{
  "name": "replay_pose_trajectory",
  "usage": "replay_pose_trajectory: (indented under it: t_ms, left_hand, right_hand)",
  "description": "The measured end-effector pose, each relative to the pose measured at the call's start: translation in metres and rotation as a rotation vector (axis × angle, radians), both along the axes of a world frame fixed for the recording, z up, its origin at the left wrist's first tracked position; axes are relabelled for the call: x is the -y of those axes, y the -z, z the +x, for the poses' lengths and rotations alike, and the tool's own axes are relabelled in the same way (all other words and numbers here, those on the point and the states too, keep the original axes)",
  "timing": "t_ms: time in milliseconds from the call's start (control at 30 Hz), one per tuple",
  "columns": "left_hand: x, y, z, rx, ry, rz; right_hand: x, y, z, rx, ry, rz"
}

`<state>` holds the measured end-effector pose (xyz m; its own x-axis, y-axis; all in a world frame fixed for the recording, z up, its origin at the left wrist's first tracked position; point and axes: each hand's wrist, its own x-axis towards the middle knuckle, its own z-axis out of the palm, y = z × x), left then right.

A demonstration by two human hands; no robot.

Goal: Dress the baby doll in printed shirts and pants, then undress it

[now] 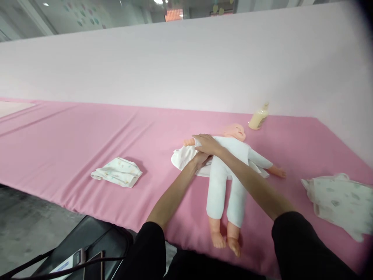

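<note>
A doll [233, 149] with a white cloth body lies on its back, its bare feet towards me. Under its trunk and the arm on my left, a white garment [182, 157] is spread. My right hand [207, 144] reaches across the doll, its fingers closed over that arm near the wrist; the doll's small hand [189, 142] sticks out beyond them. Just below, my left hand [201, 158] is against the same arm and the garment. Its fingers are mostly hidden beneath my right hand. The doll's other arm [262, 159] stretches out to the right.
A folded patterned cloth [118, 172] lies to the left on the pink table cover [157, 132]. Another patterned cloth [340, 202] is at the right. A pump bottle [258, 118] leans near the white wall [175, 70]. Below the front edge stands a black seat [107, 237].
</note>
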<state>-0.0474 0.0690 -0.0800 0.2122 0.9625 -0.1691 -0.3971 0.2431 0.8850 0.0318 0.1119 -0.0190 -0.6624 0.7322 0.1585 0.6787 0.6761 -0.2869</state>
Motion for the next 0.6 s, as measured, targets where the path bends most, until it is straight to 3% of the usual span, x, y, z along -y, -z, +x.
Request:
replay_pose_trajectory:
  t_ms: [100,167,300,400,467,600]
  left_hand:
    - [-0.005,-0.001,-0.031,-0.364,0.055,0.116]
    - [-0.011,-0.004,-0.056,-0.639,-0.053,0.176]
    - [-0.026,-0.008,-0.088,-0.922,-0.359,0.185]
    - [-0.039,-0.006,-0.093,-1.291,-0.372,0.121]
    - [-0.046,-0.007,-0.095,-1.36,-0.268,0.091]
    - [-0.048,-0.024,-0.108,-1.243,-0.162,0.093]
  right_hand:
    - [-0.008,0.003,0.0,-0.072,0.014,0.006]
    - [-0.008,0.002,0.004,-0.177,0.044,0.006]
    - [-0.008,0.003,0.011,-0.333,0.11,-0.015]
    - [-0.009,0.004,0.012,-0.36,0.117,-0.016]
    - [-0.009,0.005,0.012,-0.342,0.122,-0.01]
    - [-0.008,0.006,0.01,-0.247,0.151,0.011]
